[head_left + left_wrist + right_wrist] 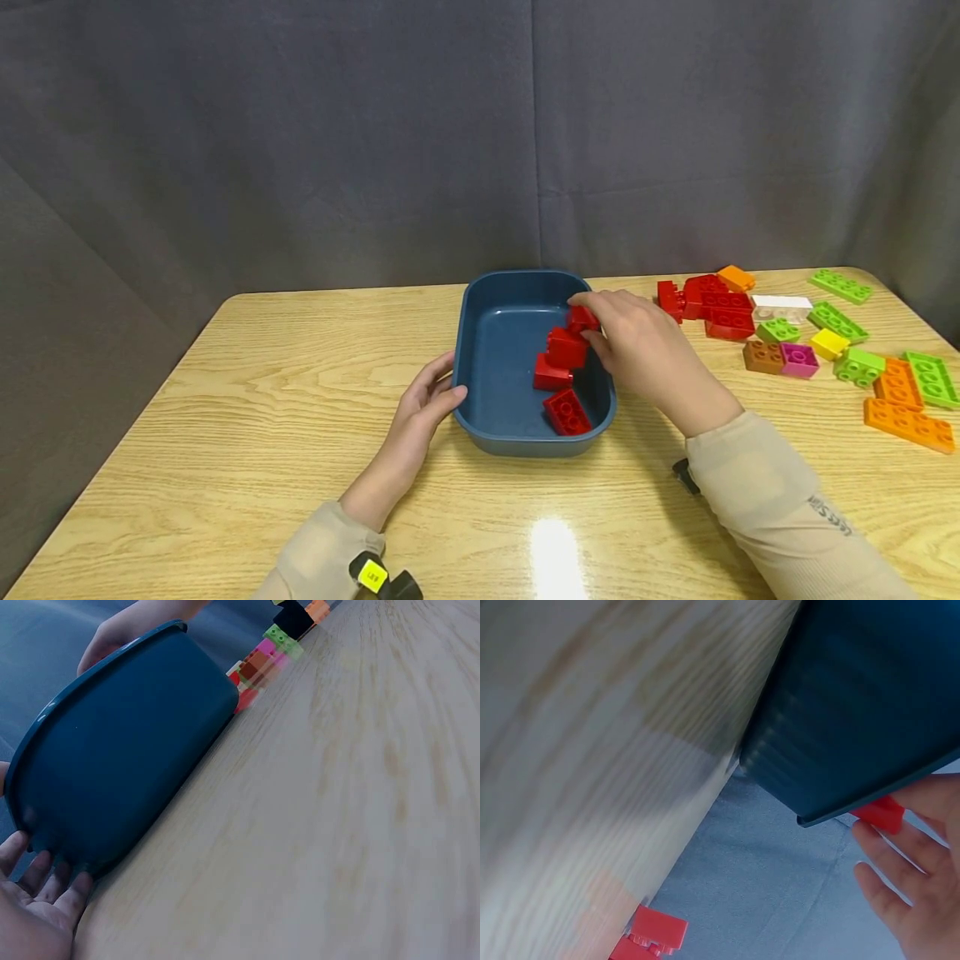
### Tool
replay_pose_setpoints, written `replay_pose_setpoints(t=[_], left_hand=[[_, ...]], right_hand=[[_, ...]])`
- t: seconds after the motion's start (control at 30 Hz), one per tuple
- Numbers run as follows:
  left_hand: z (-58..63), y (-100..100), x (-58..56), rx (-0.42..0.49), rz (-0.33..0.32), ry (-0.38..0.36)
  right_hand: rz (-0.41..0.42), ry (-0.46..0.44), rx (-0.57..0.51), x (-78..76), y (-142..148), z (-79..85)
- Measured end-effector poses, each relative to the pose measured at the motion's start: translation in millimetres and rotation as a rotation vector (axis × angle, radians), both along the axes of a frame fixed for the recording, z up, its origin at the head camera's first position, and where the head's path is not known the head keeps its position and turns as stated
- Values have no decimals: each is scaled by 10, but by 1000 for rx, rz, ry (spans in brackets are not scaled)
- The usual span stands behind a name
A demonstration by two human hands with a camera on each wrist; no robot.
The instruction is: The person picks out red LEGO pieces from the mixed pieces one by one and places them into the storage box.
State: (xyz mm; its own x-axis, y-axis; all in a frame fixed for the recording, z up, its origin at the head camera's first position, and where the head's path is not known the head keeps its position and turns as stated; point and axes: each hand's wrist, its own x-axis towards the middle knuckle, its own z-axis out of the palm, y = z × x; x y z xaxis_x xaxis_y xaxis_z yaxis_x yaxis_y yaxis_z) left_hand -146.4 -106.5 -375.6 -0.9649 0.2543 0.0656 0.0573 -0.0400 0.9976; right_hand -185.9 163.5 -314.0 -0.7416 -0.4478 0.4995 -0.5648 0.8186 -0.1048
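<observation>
A dark blue plastic bin (491, 358) stands on the table. My left hand (423, 408) grips its left side, thumb over the rim and fingers against the outer wall, as the left wrist view also shows. My right hand (637, 337) reaches over the right rim and pinches a red toy brick (582, 319) between thumb and fingers. In the right wrist view that red brick (880, 814) shows just past the rim. Below it in the bin lie more red bricks (566, 348), one of them (567, 412) near the front right corner with its hollow underside up.
Right of the bin, several red bricks (727, 308) lie bunched together. Further right are a white brick (782, 308), a brown brick (765, 357), a yellow brick (829, 343), green plates (930, 379) and orange plates (909, 425). A grey curtain (375, 150) hangs behind the table.
</observation>
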Motion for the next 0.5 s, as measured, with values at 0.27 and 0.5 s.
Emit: replay_pose_setpoints(t=[0.27,0.5], left_hand=[[6,2,-3,3,1,0],[5,0,1,2,0,1]], right_hand=[[-17,22,5,8,15,14],[-15,6,0,13,31,27]])
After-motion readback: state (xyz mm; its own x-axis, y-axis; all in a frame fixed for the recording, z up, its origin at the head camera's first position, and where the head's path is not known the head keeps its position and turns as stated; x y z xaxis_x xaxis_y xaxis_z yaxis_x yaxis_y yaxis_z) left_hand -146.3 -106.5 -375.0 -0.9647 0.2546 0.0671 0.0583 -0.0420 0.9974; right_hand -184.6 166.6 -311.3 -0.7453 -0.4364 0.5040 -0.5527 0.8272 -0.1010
